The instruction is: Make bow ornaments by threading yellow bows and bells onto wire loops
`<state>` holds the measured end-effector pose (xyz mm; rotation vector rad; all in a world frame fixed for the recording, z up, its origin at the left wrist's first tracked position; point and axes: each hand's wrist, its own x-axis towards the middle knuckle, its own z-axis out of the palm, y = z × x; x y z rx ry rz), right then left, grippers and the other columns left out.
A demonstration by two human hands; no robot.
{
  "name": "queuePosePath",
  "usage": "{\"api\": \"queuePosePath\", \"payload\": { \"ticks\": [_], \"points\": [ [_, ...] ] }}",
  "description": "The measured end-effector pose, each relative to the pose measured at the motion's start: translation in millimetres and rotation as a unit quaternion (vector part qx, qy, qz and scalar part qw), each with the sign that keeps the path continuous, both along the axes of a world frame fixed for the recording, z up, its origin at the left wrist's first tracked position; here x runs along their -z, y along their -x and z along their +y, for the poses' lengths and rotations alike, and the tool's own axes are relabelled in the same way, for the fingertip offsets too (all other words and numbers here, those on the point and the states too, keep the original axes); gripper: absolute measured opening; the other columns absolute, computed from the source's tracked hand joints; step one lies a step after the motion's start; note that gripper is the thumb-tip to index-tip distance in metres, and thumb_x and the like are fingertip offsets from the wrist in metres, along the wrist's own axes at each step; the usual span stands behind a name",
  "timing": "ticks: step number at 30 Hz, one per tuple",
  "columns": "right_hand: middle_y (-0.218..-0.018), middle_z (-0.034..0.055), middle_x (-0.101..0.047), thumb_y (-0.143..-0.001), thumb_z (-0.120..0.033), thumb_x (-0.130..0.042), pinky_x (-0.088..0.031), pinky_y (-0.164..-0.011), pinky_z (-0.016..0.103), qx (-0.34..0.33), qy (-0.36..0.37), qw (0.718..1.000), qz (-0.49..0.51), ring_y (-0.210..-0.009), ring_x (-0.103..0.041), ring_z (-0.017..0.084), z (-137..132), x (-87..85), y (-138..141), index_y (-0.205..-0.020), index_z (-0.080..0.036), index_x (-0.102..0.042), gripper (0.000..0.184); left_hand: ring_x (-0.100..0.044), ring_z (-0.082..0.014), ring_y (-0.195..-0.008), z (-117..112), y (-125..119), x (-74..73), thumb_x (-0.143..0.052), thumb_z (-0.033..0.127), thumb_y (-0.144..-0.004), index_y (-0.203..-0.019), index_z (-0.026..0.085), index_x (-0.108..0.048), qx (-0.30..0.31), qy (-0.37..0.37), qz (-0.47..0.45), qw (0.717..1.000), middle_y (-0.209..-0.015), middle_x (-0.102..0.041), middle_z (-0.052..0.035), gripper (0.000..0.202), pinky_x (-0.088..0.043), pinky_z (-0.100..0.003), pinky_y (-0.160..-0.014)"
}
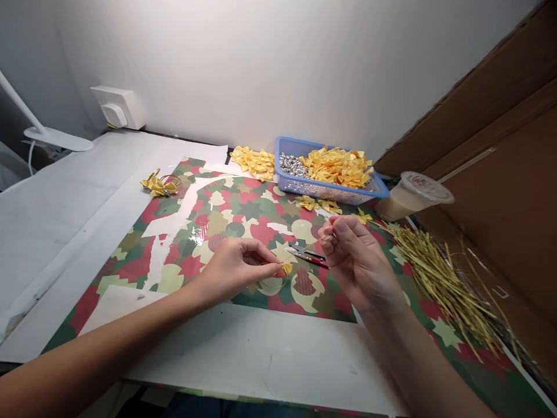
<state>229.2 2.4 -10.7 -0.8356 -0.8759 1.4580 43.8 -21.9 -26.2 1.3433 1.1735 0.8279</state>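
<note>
Above the patterned paper [250, 209], my left hand [237, 264] pinches a small yellow ribbon bow [286, 269] between thumb and fingertips. A thin pale cord runs from there up to my right hand [359, 255], whose thumb and fingers are closed on it. A loop of the cord hangs below the bow. Snips [308, 256] with dark and red handles lie on the paper between the hands, partly behind my right hand. Beyond it, a few yellow bows [329, 206] rest in front of the blue basket.
A blue basket [322, 188] against the wall holds silver bells and yellow bows. More bows [255, 162] are piled beside it. Tied bows [159, 183] lie at left. A lidded cup [413, 194] and a bundle of yellow-green cords [439, 278] stand right, beside cardboard [513, 174].
</note>
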Motion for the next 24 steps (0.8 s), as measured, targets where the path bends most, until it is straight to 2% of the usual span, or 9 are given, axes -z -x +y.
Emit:
{"api": "queuePosePath", "payload": {
  "ticks": [4,8,15,21,24],
  "points": [
    [-0.06,-0.0077,-0.063,-0.053,-0.035,-0.088,-0.051,-0.055,0.002,0.002,0.012,1.0,-0.002,-0.057,-0.06,0.001,0.4,-0.6,0.6,-0.065,-0.022,-0.07,0.025,-0.061,-0.0088,-0.059,0.4,-0.3,2.3,-0.073,0.02,-0.068,-0.068,0.014,-0.059,-0.014,0.006,-0.032,0.999,-0.067,-0.066,0.0003,0.016,-0.048,-0.018,-0.053],
    [-0.06,-0.008,-0.064,-0.051,-0.035,-0.089,-0.051,-0.055,0.002,0.007,0.025,1.0,0.003,-0.057,-0.061,0.0,0.7,-1.2,1.1,-0.065,-0.022,-0.071,0.027,-0.06,-0.0079,-0.059,1.3,-0.8,3.4,-0.074,0.02,-0.066,-0.069,0.016,-0.052,-0.003,-0.005,-0.066,0.998,-0.066,-0.063,0.0026,0.023,-0.048,-0.018,-0.053],
    [-0.06,-0.0079,-0.064,-0.052,-0.035,-0.089,-0.051,-0.056,0.002,0.002,0.025,1.0,-0.002,-0.056,-0.06,0.0,-0.8,-2.5,1.5,-0.066,-0.022,-0.071,0.026,-0.058,-0.0088,-0.059,0.6,-1.5,-1.3,-0.071,0.02,-0.066,-0.072,0.016,-0.049,-0.001,0.01,-0.047,0.999,-0.07,-0.059,0.0018,0.023,-0.045,-0.02,-0.052],
    [-0.061,-0.0074,-0.064,-0.051,-0.035,-0.089,-0.052,-0.056,0.004,0.004,0.026,1.0,-0.003,-0.056,-0.06,0.001,-1.4,-2.5,2.1,-0.065,-0.023,-0.071,0.025,-0.056,-0.0107,-0.063,-0.3,-2.1,-4.8,-0.064,0.02,-0.071,-0.078,0.016,-0.057,0.023,-0.037,-0.002,0.999,-0.069,-0.057,0.0011,0.011,-0.046,-0.021,-0.055],
    [-0.061,-0.007,-0.065,-0.05,-0.035,-0.089,-0.052,-0.055,0.005,0.004,0.033,0.999,-0.002,-0.055,-0.06,0.002,-2.7,-2.8,4.2,-0.064,-0.022,-0.071,0.026,-0.054,-0.0106,-0.062,-1.0,-2.1,-3.4,-0.062,0.024,-0.076,-0.082,0.015,-0.065,0.051,-0.098,0.059,0.992,-0.072,-0.058,-0.0014,0.011,-0.043,-0.021,-0.053]
  ]
}}
